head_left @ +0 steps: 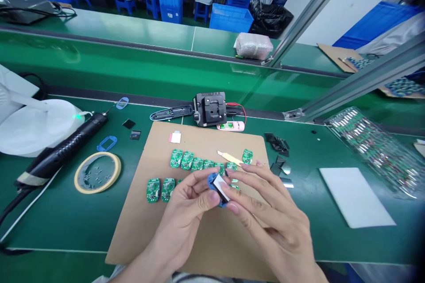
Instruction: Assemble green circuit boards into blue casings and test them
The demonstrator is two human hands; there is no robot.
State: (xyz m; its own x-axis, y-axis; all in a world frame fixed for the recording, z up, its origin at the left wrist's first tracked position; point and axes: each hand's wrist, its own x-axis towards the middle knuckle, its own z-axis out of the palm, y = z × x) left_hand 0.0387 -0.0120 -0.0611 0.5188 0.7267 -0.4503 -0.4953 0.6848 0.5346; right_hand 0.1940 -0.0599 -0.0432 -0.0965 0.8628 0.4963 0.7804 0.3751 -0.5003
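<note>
Both hands point(232, 212) raised, fingertips pinched together

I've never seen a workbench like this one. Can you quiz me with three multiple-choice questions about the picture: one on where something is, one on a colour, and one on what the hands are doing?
1. Where do the green circuit boards lie?
A. Inside a blue crate
B. On a brown cardboard sheet
C. On the floor

2. What colour is the loose frame beside the tape roll?
A. Red
B. White
C. Blue

3. What are the left hand and right hand doing?
A. Holding a small blue piece between them
B. Lying flat, holding nothing
C. Resting inside gloves

Answers: 1 B, the boards sit in two rows on the sheet. 2 C, the frame plainly shows blue against the green bench. 3 A, the bare fingers of both hands grip the piece.
</note>
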